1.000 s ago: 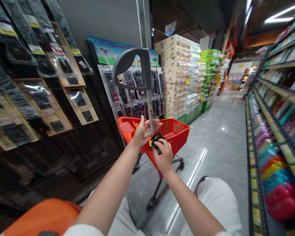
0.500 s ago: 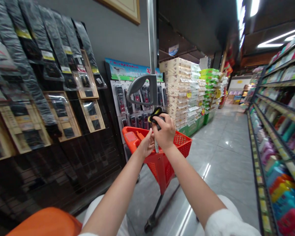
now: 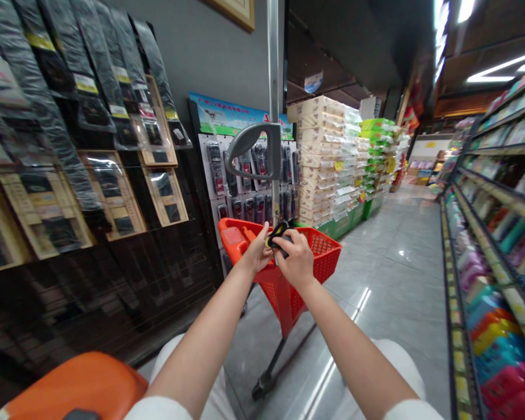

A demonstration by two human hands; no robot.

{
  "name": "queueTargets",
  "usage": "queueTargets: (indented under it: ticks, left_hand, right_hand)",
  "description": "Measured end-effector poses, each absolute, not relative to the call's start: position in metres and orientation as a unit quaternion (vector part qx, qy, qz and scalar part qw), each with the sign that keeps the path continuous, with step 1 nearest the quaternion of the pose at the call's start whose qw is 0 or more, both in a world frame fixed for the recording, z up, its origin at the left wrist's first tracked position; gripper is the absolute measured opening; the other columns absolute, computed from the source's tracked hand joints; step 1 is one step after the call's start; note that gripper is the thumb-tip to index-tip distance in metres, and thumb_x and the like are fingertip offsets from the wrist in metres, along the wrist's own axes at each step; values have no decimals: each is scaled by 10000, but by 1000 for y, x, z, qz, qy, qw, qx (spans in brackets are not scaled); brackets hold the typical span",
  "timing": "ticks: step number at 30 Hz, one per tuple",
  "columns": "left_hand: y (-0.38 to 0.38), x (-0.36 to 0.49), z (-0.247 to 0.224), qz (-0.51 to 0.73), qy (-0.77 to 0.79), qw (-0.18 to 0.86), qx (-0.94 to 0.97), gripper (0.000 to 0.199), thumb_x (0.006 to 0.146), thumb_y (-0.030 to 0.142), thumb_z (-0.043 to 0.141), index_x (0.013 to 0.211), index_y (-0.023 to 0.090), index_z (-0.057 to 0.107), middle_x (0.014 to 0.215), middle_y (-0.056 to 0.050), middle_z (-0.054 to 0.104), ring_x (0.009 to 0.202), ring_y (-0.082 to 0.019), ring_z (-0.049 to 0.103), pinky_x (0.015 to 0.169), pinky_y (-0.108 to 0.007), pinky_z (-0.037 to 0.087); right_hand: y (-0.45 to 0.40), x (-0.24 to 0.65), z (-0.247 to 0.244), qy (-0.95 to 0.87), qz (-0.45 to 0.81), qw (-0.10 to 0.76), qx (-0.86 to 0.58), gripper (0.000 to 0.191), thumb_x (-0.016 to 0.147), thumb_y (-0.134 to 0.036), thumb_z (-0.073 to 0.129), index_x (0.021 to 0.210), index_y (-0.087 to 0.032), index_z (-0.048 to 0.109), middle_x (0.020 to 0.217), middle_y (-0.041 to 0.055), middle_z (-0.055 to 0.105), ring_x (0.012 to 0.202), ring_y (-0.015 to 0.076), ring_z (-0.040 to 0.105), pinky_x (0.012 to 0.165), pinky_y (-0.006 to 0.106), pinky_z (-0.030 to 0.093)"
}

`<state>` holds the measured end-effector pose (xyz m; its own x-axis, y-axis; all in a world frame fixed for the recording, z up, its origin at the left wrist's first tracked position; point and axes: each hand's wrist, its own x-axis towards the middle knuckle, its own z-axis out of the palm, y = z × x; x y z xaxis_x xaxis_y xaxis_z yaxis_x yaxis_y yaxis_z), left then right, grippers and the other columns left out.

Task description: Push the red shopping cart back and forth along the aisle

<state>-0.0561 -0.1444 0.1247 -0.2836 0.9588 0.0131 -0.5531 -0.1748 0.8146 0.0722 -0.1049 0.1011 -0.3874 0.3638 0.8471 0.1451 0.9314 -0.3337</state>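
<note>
Above the near rim of a red shopping basket cart [image 3: 284,291], my right hand [image 3: 298,256] is closed round a small black and yellow item [image 3: 280,233]. My left hand [image 3: 258,251] is beside it on the left, its fingers closed against the item's yellow edge. The item is too small and partly covered by fingers to identify. Behind the hands stands a metal pole with a grey loop handle [image 3: 254,153].
Packaged belts [image 3: 85,99] and wooden-framed boxes [image 3: 164,192] hang on the left wall. Stacked cartons [image 3: 319,157] stand behind the cart. Full shelves [image 3: 499,245] line the right side. An orange rounded object [image 3: 79,388] is at the lower left.
My right hand has lowered with the black and yellow item. My left hand has come up against the item and closed on its edge.
</note>
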Motion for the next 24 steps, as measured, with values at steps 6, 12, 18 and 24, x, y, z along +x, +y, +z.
queueTargets:
  ticks: [6, 12, 18, 24]
  left_hand:
    - [-150, -47, 129, 663, 348, 555, 363, 557, 940, 562, 389, 982, 114, 718, 945, -149, 748, 820, -197, 706, 748, -269, 522]
    - [-150, -36, 128, 699, 337, 513, 366, 446, 899, 513, 535, 1042, 129, 710, 901, -121, 754, 813, -207, 707, 721, -280, 521]
    - [-143, -32, 125, 744, 334, 446, 368, 449, 722, 470, 770, 1031, 150, 709, 861, -71, 737, 608, -115, 651, 615, -217, 502]
    - [-141, -33, 123, 735, 361, 412, 399, 563, 633, 625, 758, 879, 122, 691, 593, -9, 630, 486, -88, 538, 469, -193, 388]
  right_hand:
    - [-108, 82, 52, -858, 94, 475, -171, 304, 802, -165, 584, 1043, -288, 724, 1103, 62, 604, 931, 225, 510, 794, 337, 486]
    - [-92, 91, 67, -834, 152, 497, -187, 179, 741, -146, 604, 847, -246, 708, 956, 40, 633, 873, 197, 567, 799, 317, 488]
    - [-87, 90, 140, -604, 189, 759, -153, 191, 865, -283, 571, 1032, -206, 626, 1061, 87, 587, 1040, 216, 563, 944, 396, 456]
    - [-86, 69, 209, -679, 69, 725, -90, 251, 902, -300, 540, 1131, -246, 627, 1224, 109, 522, 1193, 251, 491, 1021, 447, 410]
